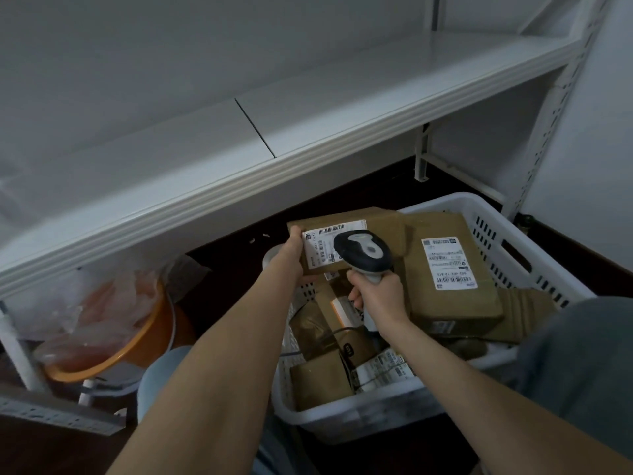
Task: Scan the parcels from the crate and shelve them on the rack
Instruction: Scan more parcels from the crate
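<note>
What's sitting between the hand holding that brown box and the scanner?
The white barcode label on the parcel: it fills the stretch between the left hand and the scanner, which the right hand grips. The head view shows it.

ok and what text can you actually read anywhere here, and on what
"582 402 12 815", as best it reads: white label on the large parcel in the crate.
Too small: shipping label on the flat parcel gripped by the left hand, partly covered by the barcode scanner.
Blurred: loose labels low in the crate.
</note>
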Available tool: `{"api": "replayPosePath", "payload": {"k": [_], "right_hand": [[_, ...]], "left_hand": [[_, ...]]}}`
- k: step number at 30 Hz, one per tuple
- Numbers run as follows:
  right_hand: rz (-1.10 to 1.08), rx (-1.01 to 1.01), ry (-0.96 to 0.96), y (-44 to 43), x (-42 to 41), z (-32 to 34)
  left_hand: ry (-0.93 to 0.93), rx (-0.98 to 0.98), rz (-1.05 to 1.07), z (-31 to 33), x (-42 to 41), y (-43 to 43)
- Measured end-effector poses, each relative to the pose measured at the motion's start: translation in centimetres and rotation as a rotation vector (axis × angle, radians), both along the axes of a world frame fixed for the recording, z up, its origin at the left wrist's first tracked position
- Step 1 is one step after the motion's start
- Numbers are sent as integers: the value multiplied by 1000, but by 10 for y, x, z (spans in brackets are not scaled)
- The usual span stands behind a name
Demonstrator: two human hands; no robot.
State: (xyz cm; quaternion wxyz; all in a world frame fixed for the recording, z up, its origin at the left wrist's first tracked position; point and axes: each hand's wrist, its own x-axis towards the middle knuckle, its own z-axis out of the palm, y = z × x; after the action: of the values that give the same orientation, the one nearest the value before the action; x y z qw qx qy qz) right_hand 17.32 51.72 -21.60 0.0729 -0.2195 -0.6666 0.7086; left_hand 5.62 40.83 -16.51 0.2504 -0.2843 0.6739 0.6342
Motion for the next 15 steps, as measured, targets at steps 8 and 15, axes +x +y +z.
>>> {"api": "replayPosePath", "payload": {"k": [8,15], "right_hand": [[4,106,12,-5,7,-2],[27,174,15,-10,14,-1]], "left_hand": [[-57,-20,8,-1,8,1],[-54,-7,2,3,12,0]]}}
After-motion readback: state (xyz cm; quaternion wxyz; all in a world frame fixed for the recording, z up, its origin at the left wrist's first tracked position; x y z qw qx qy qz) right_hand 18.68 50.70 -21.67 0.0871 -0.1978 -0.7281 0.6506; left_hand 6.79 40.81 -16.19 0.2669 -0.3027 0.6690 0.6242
